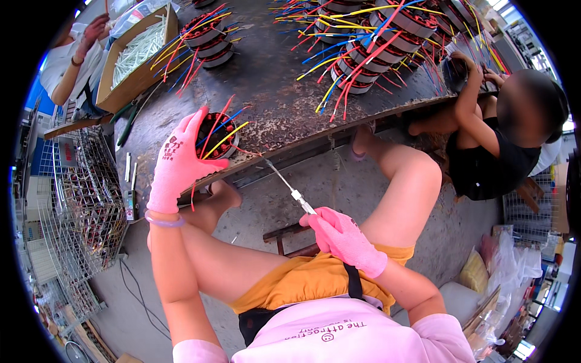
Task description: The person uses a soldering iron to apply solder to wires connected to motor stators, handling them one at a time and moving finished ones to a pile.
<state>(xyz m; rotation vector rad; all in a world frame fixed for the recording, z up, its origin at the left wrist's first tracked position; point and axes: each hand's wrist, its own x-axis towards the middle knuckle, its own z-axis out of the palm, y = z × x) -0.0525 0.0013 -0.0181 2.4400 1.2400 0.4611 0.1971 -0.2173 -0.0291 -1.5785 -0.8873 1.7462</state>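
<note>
My left hand (181, 151), in a pink glove, is wrapped round a motor stator (232, 145) at the table's near edge, thumb in front and fingers behind. Red, blue and yellow leads stick up out of the stator, and one red lead hangs below my thumb. In its pink glove, my right hand (345, 236) is closed on a slim metal rod tool (284, 180) with a whitish sleeve near the grip. The rod's tip meets a thin wire (249, 152) running out from the stator. Whether the tip hooks it is too small to tell.
More wired stators stand stacked at the back (209, 42) and back right (381, 51) of the worn dark table (272, 103). A cardboard box (112, 75) of white tubes sits back left, near green-handled pliers (126, 127). Co-workers sit at right (484, 145) and far left (66, 66).
</note>
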